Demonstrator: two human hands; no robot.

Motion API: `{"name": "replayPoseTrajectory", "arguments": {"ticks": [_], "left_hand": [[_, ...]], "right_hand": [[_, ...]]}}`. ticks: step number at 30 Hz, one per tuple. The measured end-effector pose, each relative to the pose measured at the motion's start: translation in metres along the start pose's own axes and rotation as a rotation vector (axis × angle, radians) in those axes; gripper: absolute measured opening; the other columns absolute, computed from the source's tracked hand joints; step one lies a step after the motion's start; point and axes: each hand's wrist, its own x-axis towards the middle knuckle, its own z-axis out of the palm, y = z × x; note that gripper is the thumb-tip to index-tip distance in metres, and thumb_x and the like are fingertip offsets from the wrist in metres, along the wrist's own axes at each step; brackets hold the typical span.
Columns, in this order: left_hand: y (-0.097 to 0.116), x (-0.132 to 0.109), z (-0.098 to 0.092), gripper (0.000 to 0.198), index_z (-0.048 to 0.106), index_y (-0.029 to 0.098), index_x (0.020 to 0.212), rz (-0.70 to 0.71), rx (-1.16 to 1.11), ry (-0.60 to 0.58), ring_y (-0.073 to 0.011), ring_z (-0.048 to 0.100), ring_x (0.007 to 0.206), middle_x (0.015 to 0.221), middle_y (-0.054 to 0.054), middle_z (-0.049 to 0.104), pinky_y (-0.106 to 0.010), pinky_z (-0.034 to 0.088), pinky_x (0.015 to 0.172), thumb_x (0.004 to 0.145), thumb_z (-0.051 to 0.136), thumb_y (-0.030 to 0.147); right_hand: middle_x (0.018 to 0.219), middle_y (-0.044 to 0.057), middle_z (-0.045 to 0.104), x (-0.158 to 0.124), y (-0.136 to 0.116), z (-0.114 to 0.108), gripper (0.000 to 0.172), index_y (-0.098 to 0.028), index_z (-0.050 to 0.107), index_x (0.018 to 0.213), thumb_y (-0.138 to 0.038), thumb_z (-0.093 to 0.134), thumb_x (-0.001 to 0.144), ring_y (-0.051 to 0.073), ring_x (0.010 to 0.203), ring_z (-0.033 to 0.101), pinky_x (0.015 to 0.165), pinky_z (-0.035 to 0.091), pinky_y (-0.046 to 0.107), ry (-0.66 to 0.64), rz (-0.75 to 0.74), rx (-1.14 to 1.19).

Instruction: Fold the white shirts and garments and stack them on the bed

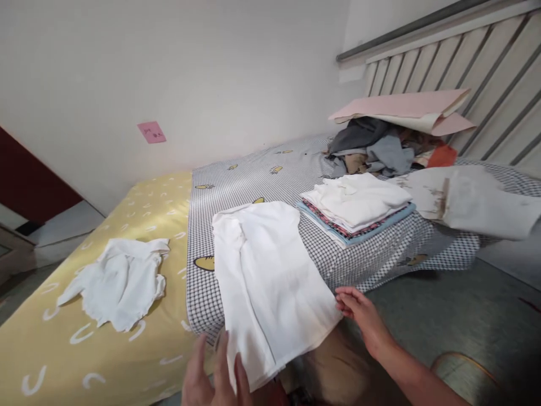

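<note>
A white shirt (279, 270) lies flat in front of me, with one side folded over lengthwise. Its lower end reaches past the bed's near edge. My left hand (215, 375) is by the lower left corner of the shirt, fingers spread and somewhat blurred. At the lower right edge is my right hand (361, 318), its fingers loosely bent and apart; I see no cloth gripped in them. To the left, a second, crumpled white garment (122, 282) rests on the yellow sheet. A stack of folded clothes (357, 203), white on top, sits to the right of the shirt.
The bed has a yellow sheet (164, 197) and a checked sheet (249, 169). Piled clothes (372, 144) lie under a pink board (401, 104) at the back right. A stained pale cloth (477, 200) hangs over the right edge. A slatted headboard (477, 62) stands behind.
</note>
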Motion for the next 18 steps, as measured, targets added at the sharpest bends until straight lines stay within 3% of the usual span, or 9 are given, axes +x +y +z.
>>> {"name": "replayPoseTrajectory", "arguments": {"ticks": [2,4,7,9,11,13,16,18], "left_hand": [[0.025,0.004,0.006,0.036,0.058,0.028,0.128,0.061,-0.182,-0.103,-0.0325,0.058,0.128,0.142,-0.015,0.057,-0.053,0.05,0.103,0.093,0.054,0.021],[0.052,0.0,0.02,0.037,0.056,0.027,0.131,0.056,-0.342,-0.259,-0.0281,0.059,0.127,0.138,-0.013,0.06,-0.049,0.052,0.103,0.095,0.05,0.02],[0.089,-0.009,0.043,0.057,0.046,0.025,0.145,0.047,-0.453,-0.454,-0.0289,0.056,0.133,0.147,-0.015,0.055,-0.047,0.053,0.104,0.09,0.057,0.017],[0.11,-0.012,0.057,0.078,0.037,0.026,0.152,0.085,-0.425,-0.527,-0.0333,0.053,0.136,0.153,-0.017,0.049,-0.05,0.052,0.105,0.081,0.069,0.016],[0.13,-0.012,0.068,0.096,0.032,0.026,0.156,0.145,-0.369,-0.546,-0.0377,0.051,0.137,0.156,-0.018,0.045,-0.054,0.051,0.105,0.072,0.078,0.016],[0.146,-0.009,0.076,0.098,0.032,0.025,0.156,0.217,-0.323,-0.495,-0.0388,0.051,0.136,0.155,-0.019,0.046,-0.056,0.051,0.103,0.071,0.08,0.017],[0.159,-0.004,0.081,0.077,0.038,0.022,0.152,0.28,-0.261,-0.375,-0.0318,0.057,0.131,0.149,-0.016,0.054,-0.046,0.054,0.097,0.082,0.066,0.009],[0.16,-0.002,0.081,0.059,0.052,0.021,0.141,0.262,-0.233,-0.342,-0.0258,0.066,0.117,0.135,-0.013,0.065,-0.037,0.056,0.088,0.085,0.056,0.003]], "right_hand": [[0.093,0.005,0.071,0.021,0.005,-0.005,0.039,-0.024,0.07,0.084,-0.049,0.08,0.056,0.026,0.093,0.064,0.08,0.049,0.036,0.094,-0.071,-0.08],[0.102,0.006,0.072,0.03,0.012,-0.005,0.047,-0.025,0.069,0.095,-0.048,0.082,0.056,0.028,0.102,0.065,0.089,0.049,0.039,0.049,-0.065,-0.083],[0.085,0.002,0.074,0.019,0.013,0.001,0.056,-0.025,0.067,0.109,-0.049,0.084,0.061,0.025,0.085,0.068,0.081,0.05,0.038,-0.116,0.037,-0.018],[0.076,0.0,0.073,0.004,0.002,0.007,0.052,-0.025,0.067,0.105,-0.05,0.084,0.063,0.023,0.072,0.067,0.07,0.05,0.035,-0.19,0.101,0.047],[0.075,0.0,0.073,-0.012,-0.015,0.013,0.046,-0.024,0.068,0.098,-0.05,0.085,0.063,0.021,0.068,0.066,0.064,0.049,0.032,-0.226,0.153,0.122],[0.077,0.0,0.074,-0.025,-0.032,0.019,0.044,-0.024,0.069,0.093,-0.048,0.088,0.061,0.02,0.068,0.066,0.063,0.05,0.031,-0.25,0.177,0.185],[0.078,-0.001,0.073,-0.033,-0.045,0.027,0.042,-0.023,0.07,0.086,-0.045,0.091,0.057,0.019,0.072,0.066,0.067,0.052,0.028,-0.279,0.175,0.259],[0.072,-0.002,0.069,-0.03,-0.045,0.029,0.038,-0.022,0.07,0.081,-0.048,0.089,0.062,0.016,0.069,0.064,0.065,0.052,0.026,-0.294,0.168,0.297]]}}
